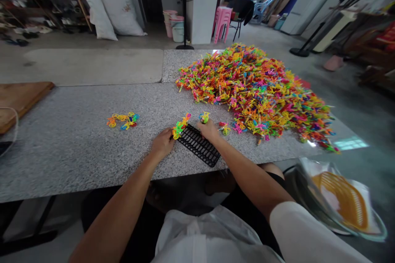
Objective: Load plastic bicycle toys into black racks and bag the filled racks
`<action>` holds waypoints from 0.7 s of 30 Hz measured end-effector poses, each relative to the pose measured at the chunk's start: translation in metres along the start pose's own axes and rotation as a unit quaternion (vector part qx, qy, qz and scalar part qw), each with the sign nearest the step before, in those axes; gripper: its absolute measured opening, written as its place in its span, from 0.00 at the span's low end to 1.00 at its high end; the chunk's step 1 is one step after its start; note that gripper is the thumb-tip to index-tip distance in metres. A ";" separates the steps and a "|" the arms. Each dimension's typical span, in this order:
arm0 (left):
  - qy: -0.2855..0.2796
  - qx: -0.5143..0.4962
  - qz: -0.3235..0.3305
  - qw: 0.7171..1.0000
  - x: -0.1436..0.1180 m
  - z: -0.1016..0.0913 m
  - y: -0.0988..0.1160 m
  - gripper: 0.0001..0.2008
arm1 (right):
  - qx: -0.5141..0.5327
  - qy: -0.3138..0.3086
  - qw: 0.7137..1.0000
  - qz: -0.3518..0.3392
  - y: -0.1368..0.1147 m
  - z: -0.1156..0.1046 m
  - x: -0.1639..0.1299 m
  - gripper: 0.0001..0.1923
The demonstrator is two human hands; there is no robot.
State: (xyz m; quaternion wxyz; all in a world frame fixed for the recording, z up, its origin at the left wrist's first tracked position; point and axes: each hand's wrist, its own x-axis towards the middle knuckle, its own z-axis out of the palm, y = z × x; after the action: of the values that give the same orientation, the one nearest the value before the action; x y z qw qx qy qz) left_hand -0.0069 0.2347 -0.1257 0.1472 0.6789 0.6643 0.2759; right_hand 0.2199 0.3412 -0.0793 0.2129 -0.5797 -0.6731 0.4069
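Note:
A black plastic grid tray (201, 147) lies slantwise on the speckled stone table in front of me. My left hand (163, 144) is closed at its far left end, fingers gripping the edge. Several bright plastic pieces (181, 126), yellow, green, orange and pink, stand in a row at that end. My right hand (210, 130) is over the tray's far right side, closed on a small yellow and blue plastic piece (204, 117); its fingertips are partly hidden. A few loose pieces (224, 128) lie just right of this hand.
A big heap of the same colourful pieces (253, 86) covers the table's right side. A small cluster (123, 120) lies to the left. There is a wooden board (24, 98) at the far left. A basin with a yellow basket (342, 197) stands below the right edge.

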 end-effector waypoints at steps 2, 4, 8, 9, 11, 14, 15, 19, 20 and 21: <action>-0.001 0.001 -0.002 1.000 0.000 0.000 0.001 0.14 | 0.003 0.004 1.000 0.009 -0.006 0.003 0.000 0.13; -0.001 0.004 -0.003 1.000 0.000 0.000 0.001 0.14 | 0.012 -0.035 0.999 0.010 -0.013 0.005 0.001 0.10; 0.001 0.007 0.001 1.000 0.000 0.000 0.002 0.15 | -0.018 -0.094 0.995 0.012 -0.028 0.007 0.003 0.12; 0.002 0.008 0.004 1.000 0.000 0.000 0.001 0.15 | -0.036 -0.097 0.995 0.015 -0.030 0.009 0.003 0.13; 0.002 0.008 0.010 1.000 0.000 0.000 0.000 0.15 | -0.077 -0.092 0.993 0.007 -0.032 0.012 0.002 0.13; 0.000 0.009 0.010 1.000 0.000 0.001 -0.002 0.15 | -0.168 -0.047 0.984 -0.036 -0.031 0.016 0.001 0.13; 0.000 0.010 0.009 1.000 0.000 0.002 -0.002 0.15 | -0.199 -0.033 0.978 -0.048 -0.030 0.018 0.000 0.13; 0.004 0.009 0.011 1.000 0.000 0.004 -0.004 0.14 | -0.282 -0.028 0.957 -0.067 -0.026 0.024 -0.003 0.15; 0.005 0.009 0.013 1.000 0.000 0.004 -0.004 0.14 | -0.291 -0.028 0.954 -0.070 -0.026 0.025 -0.004 0.15; 0.005 0.009 0.014 1.000 0.000 0.004 -0.004 0.14 | -0.298 -0.026 0.952 -0.071 -0.026 0.027 -0.006 0.16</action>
State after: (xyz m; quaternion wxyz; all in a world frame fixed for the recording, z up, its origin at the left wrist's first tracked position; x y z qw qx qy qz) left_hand -0.0081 0.2356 -0.1308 0.1336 0.6884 0.6577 0.2752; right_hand 0.1848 0.3277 -0.0730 0.0411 -0.5565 -0.8085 0.1868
